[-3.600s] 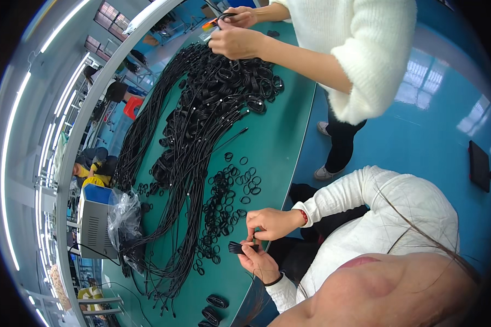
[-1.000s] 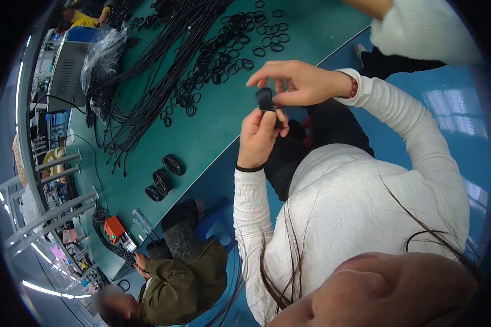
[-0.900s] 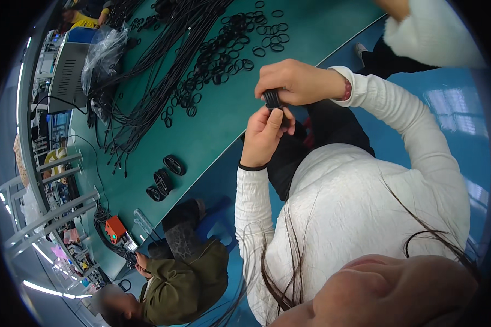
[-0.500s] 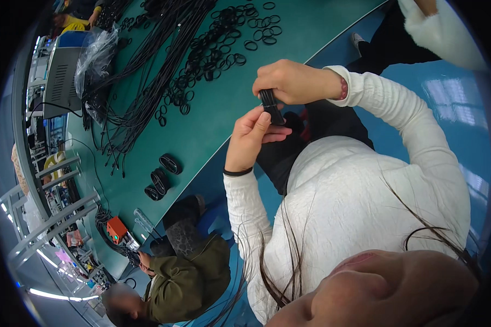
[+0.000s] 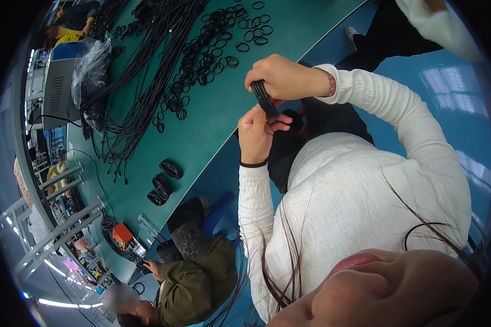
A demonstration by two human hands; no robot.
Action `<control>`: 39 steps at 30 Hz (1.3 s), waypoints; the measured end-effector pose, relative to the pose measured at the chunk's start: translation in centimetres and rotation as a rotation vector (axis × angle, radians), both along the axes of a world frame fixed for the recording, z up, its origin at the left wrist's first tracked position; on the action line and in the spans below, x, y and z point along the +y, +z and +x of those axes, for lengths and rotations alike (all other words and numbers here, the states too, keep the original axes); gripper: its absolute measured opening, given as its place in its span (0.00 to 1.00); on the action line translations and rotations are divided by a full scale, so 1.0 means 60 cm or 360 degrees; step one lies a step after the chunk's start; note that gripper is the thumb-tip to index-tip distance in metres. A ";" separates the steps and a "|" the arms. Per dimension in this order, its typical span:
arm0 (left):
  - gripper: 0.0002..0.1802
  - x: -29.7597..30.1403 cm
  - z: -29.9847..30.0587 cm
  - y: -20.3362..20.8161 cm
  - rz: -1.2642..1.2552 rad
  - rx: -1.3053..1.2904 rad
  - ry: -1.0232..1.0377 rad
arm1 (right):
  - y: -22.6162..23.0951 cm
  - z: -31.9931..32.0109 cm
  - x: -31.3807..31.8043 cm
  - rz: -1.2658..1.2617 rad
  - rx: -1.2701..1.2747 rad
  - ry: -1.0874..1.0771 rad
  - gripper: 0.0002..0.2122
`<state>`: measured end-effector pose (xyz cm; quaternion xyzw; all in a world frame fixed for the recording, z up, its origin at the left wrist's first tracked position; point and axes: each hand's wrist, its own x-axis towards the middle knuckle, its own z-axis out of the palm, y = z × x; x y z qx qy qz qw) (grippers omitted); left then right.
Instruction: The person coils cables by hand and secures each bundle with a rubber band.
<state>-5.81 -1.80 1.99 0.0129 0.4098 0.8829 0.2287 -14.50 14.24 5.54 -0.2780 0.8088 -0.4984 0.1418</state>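
Between my two hands is a small coiled bundle of black cable [image 5: 263, 100], held just off the table's near edge. My right hand [image 5: 281, 77], with a red bead bracelet at the wrist, closes over its upper end. My left hand [image 5: 255, 135], with a black band at the wrist, pinches the lower end between thumb and fingers. The palm side of the right hand is hidden. On the green table [image 5: 202, 125], several similar black cable coils [image 5: 161, 186] lie to the left of my hands.
Many loose black rings [image 5: 207, 60] are scattered beyond my hands, beside long black cables [image 5: 142, 82]. Farther back stand a grey metal box [image 5: 58, 82] and a clear plastic bag [image 5: 90, 71]. A co-worker in an olive jacket [image 5: 193, 289] sits at lower left by an orange device [image 5: 121, 235].
The cable coil has tilted in my hands and shows more of its long side. My left hand has shifted slightly right, its fingers nearer the coil's lower end. The view has turned a little.
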 end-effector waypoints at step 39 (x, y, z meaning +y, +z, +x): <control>0.34 -0.051 0.037 0.329 -0.1571 0.2393 0.1114 | -0.042 -0.268 -0.079 0.0032 0.0934 -0.0057 0.09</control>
